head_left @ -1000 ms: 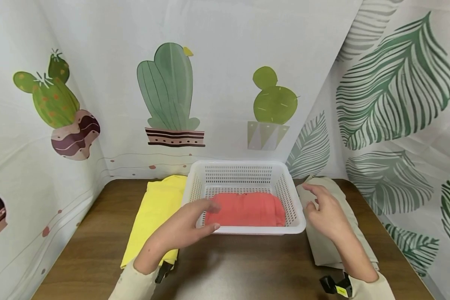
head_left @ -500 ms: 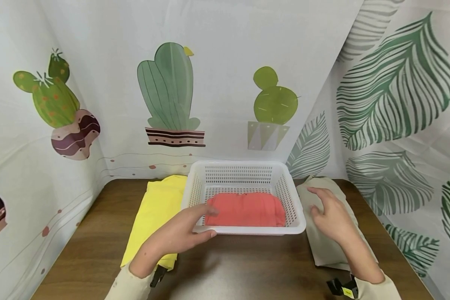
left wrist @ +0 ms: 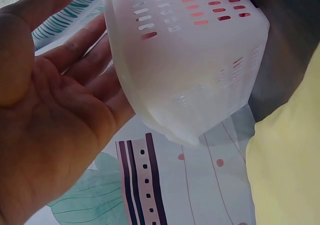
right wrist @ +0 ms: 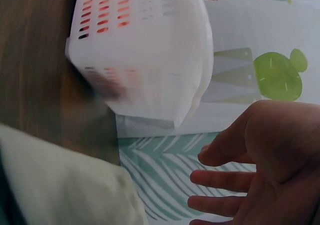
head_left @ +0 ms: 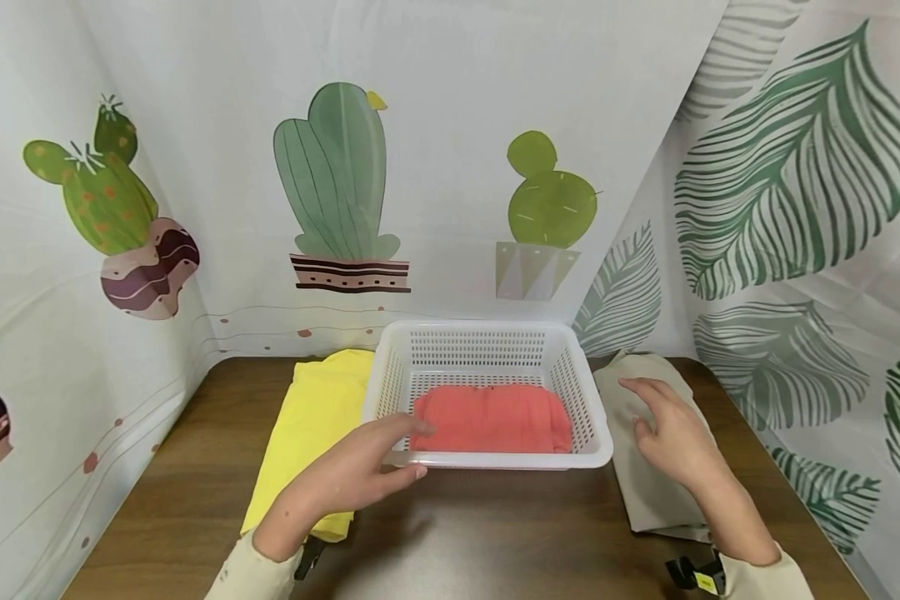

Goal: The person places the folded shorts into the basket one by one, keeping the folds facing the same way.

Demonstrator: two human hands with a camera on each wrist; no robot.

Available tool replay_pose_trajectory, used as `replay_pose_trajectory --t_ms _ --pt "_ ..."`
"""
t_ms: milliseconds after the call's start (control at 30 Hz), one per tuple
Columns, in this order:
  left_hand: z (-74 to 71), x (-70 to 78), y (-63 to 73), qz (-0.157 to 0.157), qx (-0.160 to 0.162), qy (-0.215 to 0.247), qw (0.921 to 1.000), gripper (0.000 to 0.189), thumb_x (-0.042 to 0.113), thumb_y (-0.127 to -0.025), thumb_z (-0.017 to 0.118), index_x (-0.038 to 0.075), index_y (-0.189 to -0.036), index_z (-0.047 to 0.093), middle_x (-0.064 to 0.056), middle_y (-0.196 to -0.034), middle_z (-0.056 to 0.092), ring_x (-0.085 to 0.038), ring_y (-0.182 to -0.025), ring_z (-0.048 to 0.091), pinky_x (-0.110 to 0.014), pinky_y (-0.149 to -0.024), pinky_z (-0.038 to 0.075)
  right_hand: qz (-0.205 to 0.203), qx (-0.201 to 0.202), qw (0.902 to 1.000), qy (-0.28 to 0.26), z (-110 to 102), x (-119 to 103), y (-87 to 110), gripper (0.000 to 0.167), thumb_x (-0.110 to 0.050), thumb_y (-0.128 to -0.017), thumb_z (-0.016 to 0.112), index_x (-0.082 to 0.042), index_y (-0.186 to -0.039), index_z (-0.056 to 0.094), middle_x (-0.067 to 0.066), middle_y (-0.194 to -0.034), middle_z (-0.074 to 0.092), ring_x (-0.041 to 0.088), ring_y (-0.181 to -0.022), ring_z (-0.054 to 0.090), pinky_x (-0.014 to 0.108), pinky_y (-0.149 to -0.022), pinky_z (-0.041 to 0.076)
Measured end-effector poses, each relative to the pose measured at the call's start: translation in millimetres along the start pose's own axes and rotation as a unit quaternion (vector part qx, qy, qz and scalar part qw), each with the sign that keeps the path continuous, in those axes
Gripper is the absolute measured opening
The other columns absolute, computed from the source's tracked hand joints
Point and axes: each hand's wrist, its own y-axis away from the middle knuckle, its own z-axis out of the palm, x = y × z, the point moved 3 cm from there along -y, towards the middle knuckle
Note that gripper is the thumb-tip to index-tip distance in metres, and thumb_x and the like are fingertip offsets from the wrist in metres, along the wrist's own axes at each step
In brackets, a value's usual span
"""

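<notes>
1. Backdrop (head_left: 450,50): white fabric printed with potted cacti and, on the right, green leaves; it stands behind the table.
2. Table (head_left: 487,533): brown, wood-grained top, bearing all items below.
3. Basket (head_left: 495,460): white, perforated, upright at the table's far side, centre.
4. Yellow cloth (head_left: 311,425): folded, flat on the table, just beside the basket's left side.
5. Grey cloth (head_left: 645,483): folded, flat, just beside the basket's right side.
6. Red cloth (head_left: 495,419): folded, lying inside the basket, toward its near wall.
7. Left hand (head_left: 360,462): spread wide, thumb apart, holding nothing, at the basket's near left corner; contact with the rim cannot be determined.
8. Right hand (head_left: 671,433): fingers extended, holding nothing, above the grey cloth, apart from the basket.
9. Black device (head_left: 705,577): at the right wrist, bearing a yellow label.
</notes>
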Motion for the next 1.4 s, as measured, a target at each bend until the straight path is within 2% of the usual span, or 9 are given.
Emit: replay_pose_trajectory --t_ms 200,433,533,800,933,1100,1233,1400 --pt "0.9 0.0 1.5 0.002 -0.001 -0.009 1.0000 0.044 0.028 -0.099 0.076 0.014 -0.139 0.064 0.005 -0.132 0.069 -0.012 -0.126 0.062 -0.040 -0.110 0.051 -0.017 -0.001 0.9997 0.018 2 9 0.3 0.058 0.017 -0.079 0.057 0.004 -0.135 0.064 0.026 -0.133 0.061 0.047 -0.122 0.059 0.063 -0.092 0.048" --pt "2.0 0.6 1.9 0.005 -0.006 -0.018 0.9998 0.039 0.026 -0.100 0.075 0.015 -0.137 0.067 0.009 -0.136 0.067 -0.016 -0.134 0.058 -0.041 -0.115 0.047 -0.001 -0.033 0.9986 0.041 4 23 0.6 0.061 0.018 -0.079 0.055 0.006 -0.138 0.061 0.030 -0.135 0.059 0.051 -0.123 0.057 0.066 -0.094 0.049" --pt "2.2 1.3 0.9 0.006 -0.008 -0.020 0.9998 0.037 0.025 -0.101 0.074 0.015 -0.136 0.068 0.009 -0.135 0.067 -0.016 -0.135 0.058 -0.041 -0.115 0.047 0.012 -0.045 0.9977 0.049 5 29 2.0 0.060 0.016 -0.079 0.059 0.007 -0.138 0.061 0.032 -0.136 0.057 0.053 -0.122 0.057 0.067 -0.094 0.049" --pt "4.1 2.8 -1.5 0.021 -0.007 -0.017 0.9996 0.029 0.020 -0.101 0.073 0.013 -0.129 0.069 0.002 -0.126 0.070 -0.014 -0.120 0.062 -0.040 -0.107 0.052 0.052 -0.098 0.9923 0.055 9 44 4.6 0.060 0.007 -0.083 0.070 0.008 -0.141 0.057 0.039 -0.139 0.051 0.061 -0.125 0.051 0.072 -0.098 0.046" --pt "5.8 3.0 -1.6 0.014 -0.015 -0.012 0.9997 0.027 0.020 -0.102 0.072 0.013 -0.128 0.069 0.002 -0.123 0.069 -0.017 -0.117 0.063 -0.040 -0.105 0.053 0.050 -0.102 0.9917 0.061 12 48 6.1 0.059 0.004 -0.084 0.073 0.006 -0.141 0.058 0.039 -0.138 0.053 0.061 -0.124 0.052 0.072 -0.098 0.046" --pt "7.1 3.3 -2.8 0.007 -0.014 -0.023 0.9996 0.023 0.017 -0.101 0.072 0.016 -0.124 0.070 0.006 -0.121 0.068 -0.015 -0.115 0.063 -0.039 -0.105 0.053 0.056 -0.111 0.9896 0.072 14 50 6.8 0.058 0.002 -0.085 0.075 0.005 -0.141 0.059 0.038 -0.138 0.053 0.060 -0.125 0.053 0.071 -0.099 0.046" --pt "7.6 2.9 -2.9 0.000 -0.016 -0.034 0.9993 0.022 0.014 -0.101 0.071 0.016 -0.124 0.071 0.009 -0.121 0.068 -0.011 -0.117 0.062 -0.039 -0.106 0.053 0.064 -0.120 0.9879 0.075 16 52 8.0 0.056 0.002 -0.085 0.075 0.005 -0.139 0.061 0.036 -0.138 0.055 0.059 -0.125 0.053 0.071 -0.100 0.045" --pt "7.9 2.5 -2.5 -0.001 -0.019 -0.039 0.9991 0.024 0.010 -0.102 0.069 0.015 -0.125 0.072 0.009 -0.123 0.069 -0.012 -0.121 0.062 -0.041 -0.108 0.052 0.064 -0.121 0.9878 0.074 18 54 8.2 0.054 0.002 -0.084 0.075 0.005 -0.137 0.063 0.034 -0.137 0.056 0.058 -0.124 0.054 0.070 -0.101 0.045"
